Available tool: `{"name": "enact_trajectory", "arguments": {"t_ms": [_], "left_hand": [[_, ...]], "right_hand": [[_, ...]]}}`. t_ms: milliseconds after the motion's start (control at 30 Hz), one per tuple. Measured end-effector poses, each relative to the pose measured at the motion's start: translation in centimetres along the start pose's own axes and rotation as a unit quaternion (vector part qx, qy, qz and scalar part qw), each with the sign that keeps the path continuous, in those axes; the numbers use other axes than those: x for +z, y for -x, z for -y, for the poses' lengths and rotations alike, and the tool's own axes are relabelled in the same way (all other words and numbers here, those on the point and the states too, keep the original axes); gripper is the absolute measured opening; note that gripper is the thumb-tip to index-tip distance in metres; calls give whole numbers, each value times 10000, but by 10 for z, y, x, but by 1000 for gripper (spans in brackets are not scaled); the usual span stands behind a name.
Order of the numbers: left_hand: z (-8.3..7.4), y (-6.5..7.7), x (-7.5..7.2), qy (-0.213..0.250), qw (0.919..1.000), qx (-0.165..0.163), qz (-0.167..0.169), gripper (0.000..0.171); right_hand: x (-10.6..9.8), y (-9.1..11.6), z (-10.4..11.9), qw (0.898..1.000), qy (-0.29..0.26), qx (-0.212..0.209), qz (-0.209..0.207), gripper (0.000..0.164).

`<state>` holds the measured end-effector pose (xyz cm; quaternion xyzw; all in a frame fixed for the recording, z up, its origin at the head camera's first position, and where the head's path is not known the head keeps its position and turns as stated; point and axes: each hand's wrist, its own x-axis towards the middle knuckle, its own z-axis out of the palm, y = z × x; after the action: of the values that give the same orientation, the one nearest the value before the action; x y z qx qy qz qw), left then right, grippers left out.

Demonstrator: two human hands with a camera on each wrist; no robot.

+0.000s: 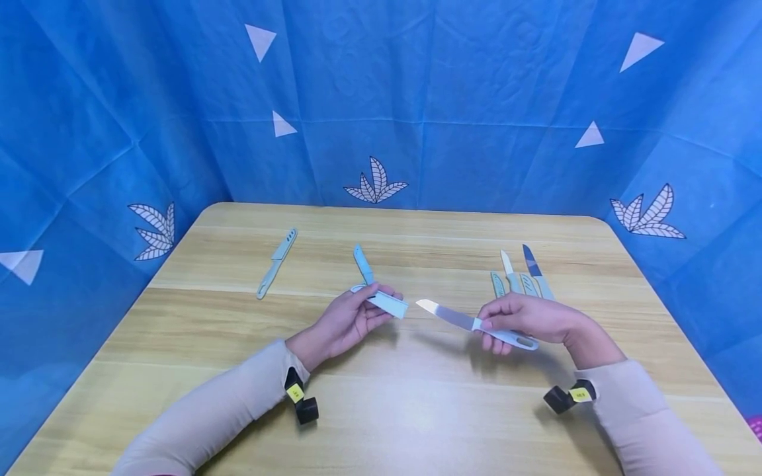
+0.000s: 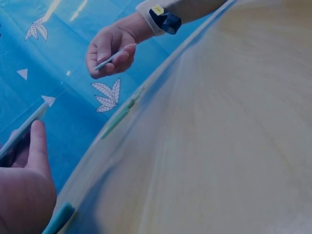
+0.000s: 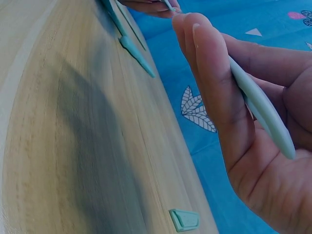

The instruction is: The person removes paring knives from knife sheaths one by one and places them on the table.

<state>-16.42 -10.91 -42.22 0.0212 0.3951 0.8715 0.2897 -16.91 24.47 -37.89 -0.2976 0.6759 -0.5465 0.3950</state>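
My left hand pinches a pale blue knife sheath between thumb and fingers, above the middle of the table. Opposite it, my right hand grips a kitchen knife by its pale handle, which has a slot near the end. The bare blade points left, its tip a short gap from the sheath. In the right wrist view the handle lies between the thumb and the curled fingers. Just behind the left hand is a narrow blue piece, its near end hidden by that hand.
A knife in its sheath lies at the back left of the wooden table. Behind my right hand are a small knife, a larger dark-bladed knife and two green-blue sheaths. A blue curtain hangs behind.
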Motion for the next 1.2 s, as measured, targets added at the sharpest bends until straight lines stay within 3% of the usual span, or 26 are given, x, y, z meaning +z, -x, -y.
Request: {"name": "enact_trajectory", "arguments": {"t_ms": [233,433,667,1200], "left_hand": [[-3,-1,3,-425,9984,-237,-274,32],[-10,1,9,-436,9984,-370,-27,21],[-17,0,13,-556,9972,-482,131,45],[-25,-17,18,-1461,9889,-267,-75,40]], "right_hand": [[-2,0,-1,9996,-56,-3,-284,32],[-3,0,0,9971,-231,214,-690,36],[-4,0,2,9942,-348,348,-952,38],[-5,-1,7,9898,-329,485,-1299,37]]}}
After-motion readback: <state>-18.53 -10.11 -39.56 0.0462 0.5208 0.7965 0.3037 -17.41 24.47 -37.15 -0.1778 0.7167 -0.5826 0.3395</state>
